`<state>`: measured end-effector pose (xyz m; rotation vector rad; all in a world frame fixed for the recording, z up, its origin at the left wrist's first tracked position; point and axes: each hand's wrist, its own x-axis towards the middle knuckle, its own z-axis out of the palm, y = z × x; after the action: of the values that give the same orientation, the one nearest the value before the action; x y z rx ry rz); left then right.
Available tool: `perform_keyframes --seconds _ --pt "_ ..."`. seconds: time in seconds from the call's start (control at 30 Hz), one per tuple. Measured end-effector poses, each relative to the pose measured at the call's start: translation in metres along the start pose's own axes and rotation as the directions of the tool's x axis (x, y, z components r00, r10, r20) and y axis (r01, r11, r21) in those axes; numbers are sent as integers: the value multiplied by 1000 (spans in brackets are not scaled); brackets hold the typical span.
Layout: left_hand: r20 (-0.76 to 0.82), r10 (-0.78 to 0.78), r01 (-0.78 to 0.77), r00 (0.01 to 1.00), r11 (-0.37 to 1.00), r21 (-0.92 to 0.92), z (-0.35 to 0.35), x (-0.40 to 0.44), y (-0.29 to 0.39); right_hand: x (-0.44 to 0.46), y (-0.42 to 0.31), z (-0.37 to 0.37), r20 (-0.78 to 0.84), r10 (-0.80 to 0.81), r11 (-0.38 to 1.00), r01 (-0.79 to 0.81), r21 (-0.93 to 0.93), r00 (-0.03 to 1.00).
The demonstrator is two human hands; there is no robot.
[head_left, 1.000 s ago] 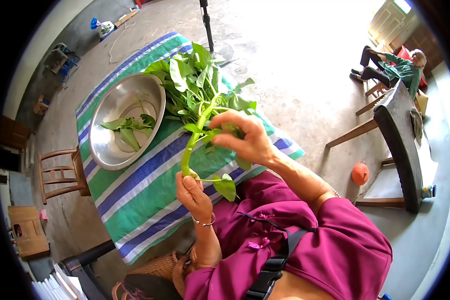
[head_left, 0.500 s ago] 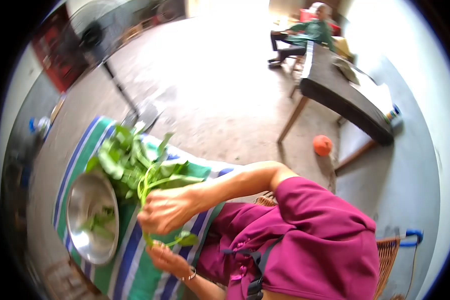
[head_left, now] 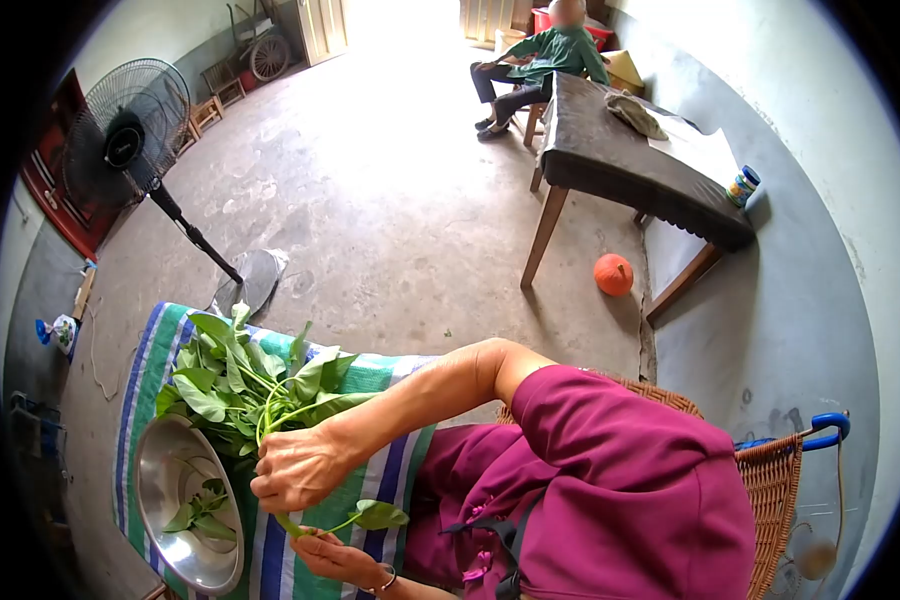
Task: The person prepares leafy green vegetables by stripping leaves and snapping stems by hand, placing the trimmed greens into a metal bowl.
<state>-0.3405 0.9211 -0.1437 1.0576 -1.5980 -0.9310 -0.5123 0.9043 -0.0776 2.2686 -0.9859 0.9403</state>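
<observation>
- Your left hand (head_left: 338, 558) has its fingers closed on a green stem (head_left: 288, 524), above the striped cloth (head_left: 270, 560).
- Your right hand (head_left: 300, 468) is curled tight, it seems around the same stem; its fingertips are hidden.
- Only a little looks done: some leaves (head_left: 202, 514) lie in the metal bowl (head_left: 157, 500).
- Lots is left: a big leafy pile (head_left: 220, 385) sits just beside the bowl.
</observation>
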Motion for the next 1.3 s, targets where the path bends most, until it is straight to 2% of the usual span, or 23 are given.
perform_keyframes --seconds 0.1,0.17,0.2,0.23,0.3,0.33,0.37,0.43,0.5,0.63,0.73,0.8,0.83,0.9,0.97,1.03,1.07,1.13,1.17,1.2,1.23,1.27,1.3 --pt "-5 -6 6 1000 1000 30 -2 2 -1 3 12 1 -125 160 987 -158 29 979" --pt "-8 -38 38 999 999 11 -1 1 5 4 22 -10 -281 275 959 -242 149 920" --pt "-12 -72 72 997 997 -9 -1 1 8 5 21 -18 -257 386 910 -320 264 886" --pt "-12 -75 75 997 997 -6 -3 1 4 6 20 -17 -255 388 908 -322 267 885" --pt "8 -93 93 996 991 -99 -6 4 -8 7 20 -17 -226 597 741 -420 524 770" --pt "8 -94 94 996 991 -99 -7 5 -12 5 21 -16 -142 651 665 -470 581 745" --pt "35 -91 95 995 984 -148 -8 5 -15 4 23 -17 -140 651 665 -471 580 746" --pt "60 -87 98 994 975 -197 -11 6 -24 1 26 -19 56 775 419 -578 701 629" --pt "106 -86 111 991 959 -261 -12 5 -35 -2 34 -11 69 812 333 -557 761 580" --pt "124 -113 148 986 936 -319 -12 1 -38 -3 52 3 91 845 252 -542 802 527" --pt "132 -184 218 974 918 -332 -13 1 -50 0 66 17 38 839 317 -544 777 542" --pt "103 -86 103 991 980 -172 -13 3 -79 8 71 17 212 869 110 -593 798 447" --pt "95 -53 64 994 991 -118 -12 3 -85 13 76 20 217 883 89 -601 794 416" --pt "97 -49 62 994 989 -134 -11 2 -93 22 84 29 183 891 91 -557 825 416" --pt "98 -57 71 994 986 -150 -10 1 -99 34 87 37 213 926 -3 -560 829 311" --pt "114 -119 140 986 972 -191 -8 2 -107 44 95 51 152 920 97 -586 804 360" --pt "119 -146 168 982 965 -202 -7 1 -113 49 97 60 150 928 84 -585 807 341" --pt "115 -185 206 976 954 -218 -7 3 -120 61 106 89 60 941 166 -609 775 334" --pt "110 -188 209 976 952 -222 -5 1 -117 64 109 103 16 931 224 -606 764 365" --pt "104 -177 197 979 954 -226 -6 0 -115 75 105 98 44 921 219 -611 761 386" --pt "105 -165 186 981 953 -239 -6 -2 -113 88 100 93 97 937 143 -625 767 334" --pt "109 -151 174 983 952 -253 -6 -4 -110 97 97 101 92 937 123 -566 815 336" --pt "120 -137 165 983 950 -267 -6 -4 -107 109 95 105 60 945 150 -592 792 321"
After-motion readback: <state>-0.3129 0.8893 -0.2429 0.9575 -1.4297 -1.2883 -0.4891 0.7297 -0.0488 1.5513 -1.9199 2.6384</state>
